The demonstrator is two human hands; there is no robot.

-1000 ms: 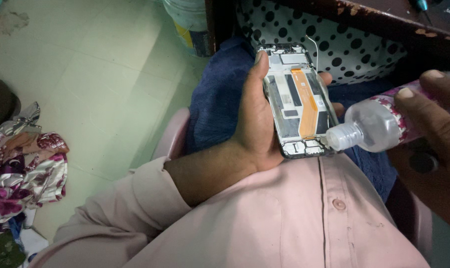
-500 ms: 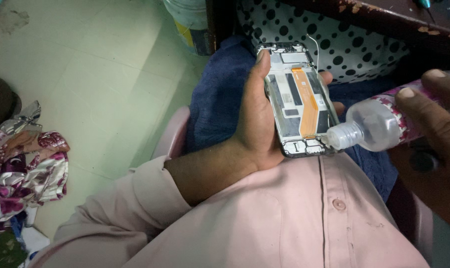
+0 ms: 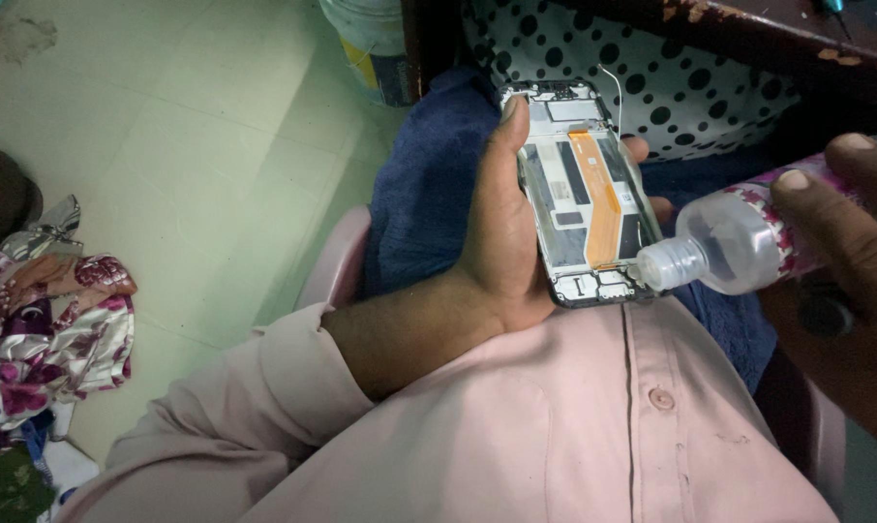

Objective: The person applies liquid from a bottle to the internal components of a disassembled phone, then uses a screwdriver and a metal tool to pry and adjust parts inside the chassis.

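Phone frame, opened, light, thin, fragile, sits in left hand grip closed around its edges; right hand grip pinches soft squeeze bottle, nozzle at frame's lower edge.

Dim, soft indoor light, brightest on the pale green floor at upper left. Deep shade under the dark counter at upper right, swallowing detail there. Soft highlight on the clear plastic bottle, mild sheen on the opened phone. Gentle shadow beneath the left hand across the pink shirt. Slightly soft and noisy throughout; right hand dark and blurred near the frame edge. Floral cloth at left muted, a little smeared.
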